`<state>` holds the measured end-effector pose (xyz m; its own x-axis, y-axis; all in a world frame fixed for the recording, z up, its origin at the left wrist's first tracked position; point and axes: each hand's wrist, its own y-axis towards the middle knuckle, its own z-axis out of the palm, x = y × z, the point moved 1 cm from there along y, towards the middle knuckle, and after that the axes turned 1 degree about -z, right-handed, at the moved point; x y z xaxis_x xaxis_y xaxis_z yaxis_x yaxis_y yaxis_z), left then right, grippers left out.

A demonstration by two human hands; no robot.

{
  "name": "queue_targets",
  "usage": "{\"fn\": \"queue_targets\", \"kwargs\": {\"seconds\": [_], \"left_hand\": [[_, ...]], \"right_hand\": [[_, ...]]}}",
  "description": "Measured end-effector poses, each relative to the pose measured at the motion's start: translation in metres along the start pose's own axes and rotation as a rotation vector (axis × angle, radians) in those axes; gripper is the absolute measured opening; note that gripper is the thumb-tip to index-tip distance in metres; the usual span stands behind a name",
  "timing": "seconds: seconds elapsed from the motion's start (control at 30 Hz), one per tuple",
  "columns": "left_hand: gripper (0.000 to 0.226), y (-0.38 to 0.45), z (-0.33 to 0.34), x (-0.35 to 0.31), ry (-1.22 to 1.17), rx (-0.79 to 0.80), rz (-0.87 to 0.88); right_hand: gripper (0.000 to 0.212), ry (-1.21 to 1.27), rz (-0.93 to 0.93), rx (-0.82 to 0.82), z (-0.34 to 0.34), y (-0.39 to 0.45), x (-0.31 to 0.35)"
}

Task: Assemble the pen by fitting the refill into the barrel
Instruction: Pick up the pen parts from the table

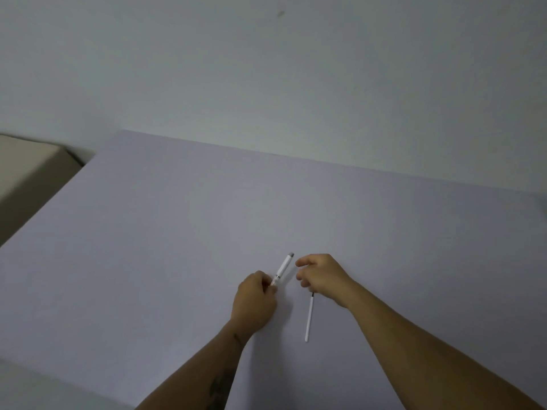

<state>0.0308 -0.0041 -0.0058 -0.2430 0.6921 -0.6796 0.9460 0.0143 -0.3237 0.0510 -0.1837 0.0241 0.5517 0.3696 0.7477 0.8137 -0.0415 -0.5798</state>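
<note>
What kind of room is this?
Probably a plain room at home or an office: a wide pale lavender tabletop against a bare white wall, with a beige cushioned edge beside it.

Lower end of the white barrel (282, 269) hidden inside the left hand (254, 301). Upper tip of the refill (309, 318) covered by the right hand (321, 273); whether its fingers grip anything is indiscernible. Both forearms cut by the bottom edge.

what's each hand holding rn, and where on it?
Left hand pinches the barrel at its near end. Right hand: cannot tell; refill sits below it.
</note>
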Motion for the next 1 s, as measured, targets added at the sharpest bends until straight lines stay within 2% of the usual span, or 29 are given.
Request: {"fn": "queue_targets", "kwargs": {"seconds": [0.07, 0.2, 0.37, 0.5, 0.57, 0.63, 0.7, 0.87, 1.0], "left_hand": [[0.009, 0.001, -0.002, -0.006, -0.025, -0.001, 0.033], [0.013, 0.004, -0.006, -0.014, -0.031, -0.001, 0.072], [0.010, 0.006, -0.012, -0.012, 0.009, 0.094, 0.051], [0.008, 0.007, -0.020, -0.004, 0.063, 0.176, 0.016], [0.010, 0.003, -0.022, 0.005, 0.053, 0.191, -0.026], [0.008, -0.001, -0.024, 0.013, 0.046, 0.189, -0.055], [0.005, -0.003, -0.025, 0.017, 0.038, 0.185, -0.066], [0.004, -0.005, -0.027, 0.016, 0.030, 0.190, -0.080], [0.004, -0.008, -0.030, 0.019, 0.024, 0.194, -0.101]], "right_hand": [[0.010, 0.130, -0.016, -0.023, 0.005, 0.004, 0.009], [0.016, 0.327, 0.024, -0.117, 0.009, 0.010, 0.017], [0.013, 0.329, 0.065, -0.151, 0.015, 0.018, 0.016], [0.023, 0.460, 0.116, -0.243, 0.013, 0.025, 0.015], [0.032, 0.491, 0.127, -0.239, 0.000, 0.029, 0.013], [0.031, 0.365, 0.143, -0.157, -0.011, 0.030, 0.009], [0.017, 0.170, 0.176, -0.117, -0.011, 0.030, 0.004], [0.007, -0.135, 0.109, -0.193, 0.010, 0.035, -0.002], [0.016, -0.314, 0.074, -0.216, 0.021, 0.039, 0.000]]}}
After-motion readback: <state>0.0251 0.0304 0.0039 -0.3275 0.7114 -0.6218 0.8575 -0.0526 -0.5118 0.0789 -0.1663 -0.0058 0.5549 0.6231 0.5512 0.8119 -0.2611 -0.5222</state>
